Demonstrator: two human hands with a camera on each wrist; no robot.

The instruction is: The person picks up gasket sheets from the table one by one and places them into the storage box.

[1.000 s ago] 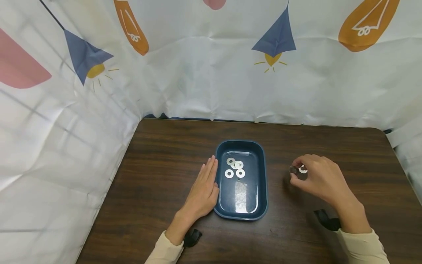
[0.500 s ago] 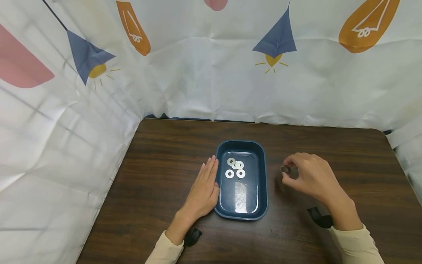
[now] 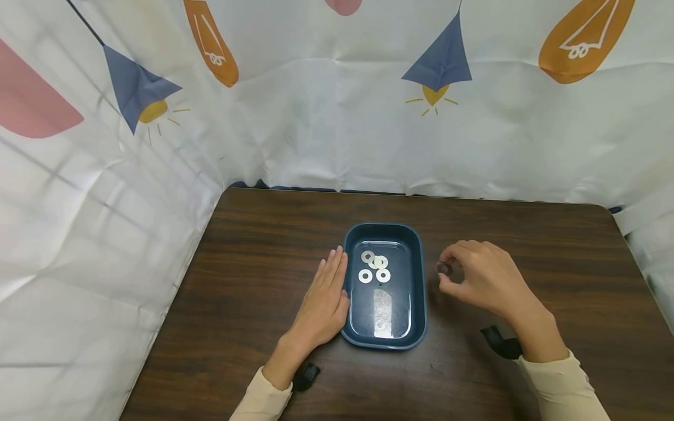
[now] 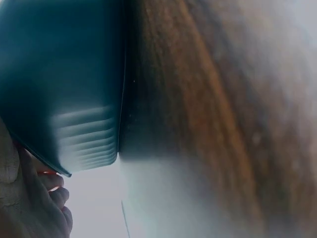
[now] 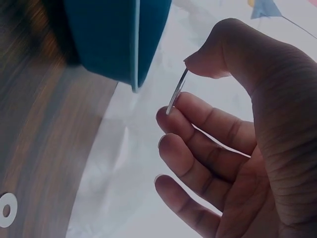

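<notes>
My right hand [image 3: 487,280] pinches a flat metal washer [image 5: 177,91] on edge between thumb and fingertips, just right of a dark blue tray [image 3: 397,344]. In the right wrist view the washer is edge-on, with the tray's wall close by. Several silver washers [image 3: 383,275] lie in the far half of the tray, a few overlapping. My left hand [image 3: 321,307] lies with straight fingers along the tray's left side, and the left wrist view shows its fingers [image 4: 58,196] against the outer wall.
Another washer [image 5: 7,210] lies on the dark wooden table [image 3: 274,245], hidden by my right hand in the head view. A white printed curtain [image 3: 295,128] hangs behind the table and along its left side. Dark straps are on both wrists.
My right hand has moved left toward the tray, carrying the pinched washer. The washer on the table has passed out of sight behind that hand. The left hand and tray have stayed put.
</notes>
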